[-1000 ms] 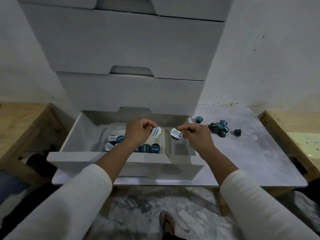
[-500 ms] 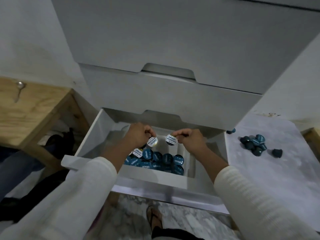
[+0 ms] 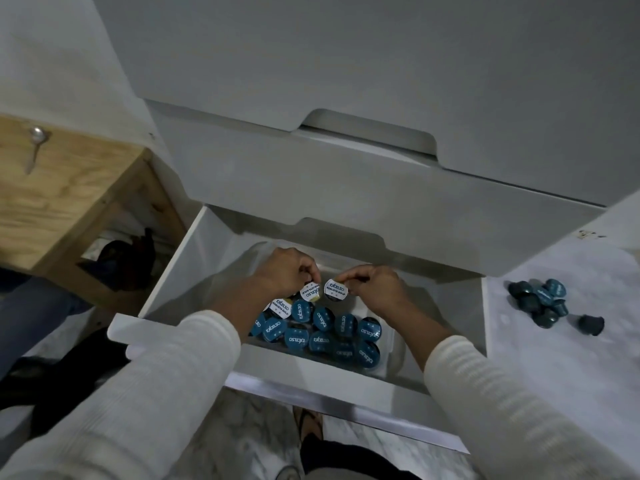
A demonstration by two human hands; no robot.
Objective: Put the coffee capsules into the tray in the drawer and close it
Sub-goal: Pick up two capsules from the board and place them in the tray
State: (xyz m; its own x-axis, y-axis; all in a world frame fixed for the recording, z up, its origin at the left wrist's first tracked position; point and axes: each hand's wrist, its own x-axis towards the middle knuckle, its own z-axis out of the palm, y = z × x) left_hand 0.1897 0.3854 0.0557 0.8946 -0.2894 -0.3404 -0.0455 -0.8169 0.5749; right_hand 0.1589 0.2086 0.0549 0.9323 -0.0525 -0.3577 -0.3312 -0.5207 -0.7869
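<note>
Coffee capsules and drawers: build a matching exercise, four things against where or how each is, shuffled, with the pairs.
Things:
1. White-lidded capsule in right hand
2. Loose dark teal capsule pile
3. Blue-lidded capsules in rows
4. White bottom drawer

Places or states:
A. Lying on the pale surface right of the drawer
B. Pulled open
C. Pinched above the tray
D. Sitting in the tray, lids up

Pairs: 1-C, 2-A, 3-D, 4-B
</note>
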